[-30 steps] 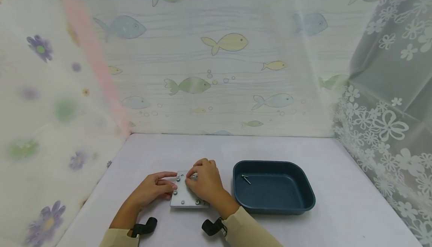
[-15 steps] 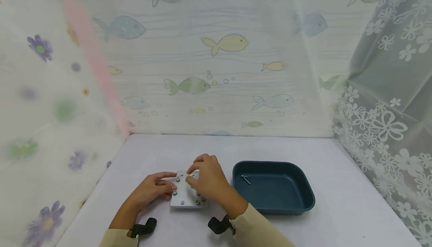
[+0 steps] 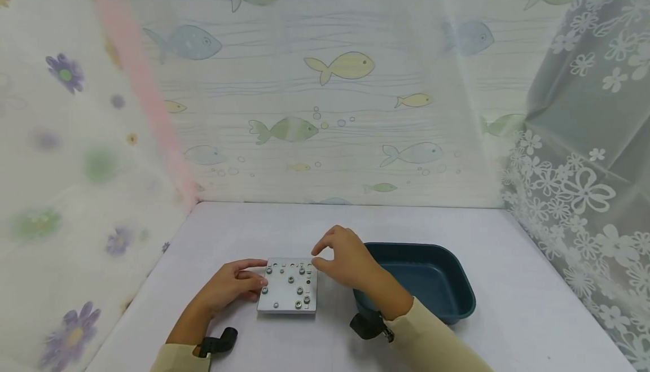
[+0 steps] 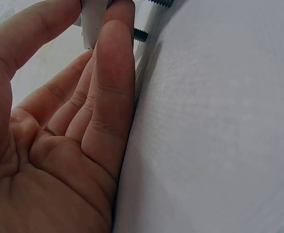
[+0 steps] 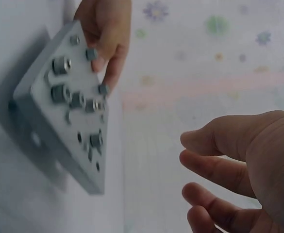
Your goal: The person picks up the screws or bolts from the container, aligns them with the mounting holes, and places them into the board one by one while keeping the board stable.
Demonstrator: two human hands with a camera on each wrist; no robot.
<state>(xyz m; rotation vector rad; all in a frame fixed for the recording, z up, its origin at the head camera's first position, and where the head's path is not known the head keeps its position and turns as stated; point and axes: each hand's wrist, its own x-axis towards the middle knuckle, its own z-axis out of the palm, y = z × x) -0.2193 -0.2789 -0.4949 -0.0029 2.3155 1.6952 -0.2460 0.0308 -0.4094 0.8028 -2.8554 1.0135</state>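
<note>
A square silver metal plate (image 3: 278, 298) lies left of centre on the table in the head view. Several socket-head screws (image 3: 298, 305) stand in it, and bare holes show among them. My left hand (image 3: 231, 286) holds the plate by its left edge; in the left wrist view the plate's corner (image 4: 91, 24) sits between thumb and fingers. Threaded screw ends (image 4: 141, 35) stick out beneath it there. My right hand (image 3: 347, 260) hovers past the plate's far right corner, thumb and fingers apart, holding nothing. In the right wrist view a gap separates its fingertips (image 5: 190, 141) from the plate.
A dark blue rectangular tray (image 3: 464, 281) stands to the right, its left part hidden behind my right hand and forearm. White cloth covers the table (image 3: 508, 304). Patterned curtains (image 3: 345, 152) enclose the back and both sides.
My right hand has moved right, off the plate and over the tray's left edge, uncovering the screws on the plate's right side. The loose screws in the tray are now hidden. My left hand stays put.
</note>
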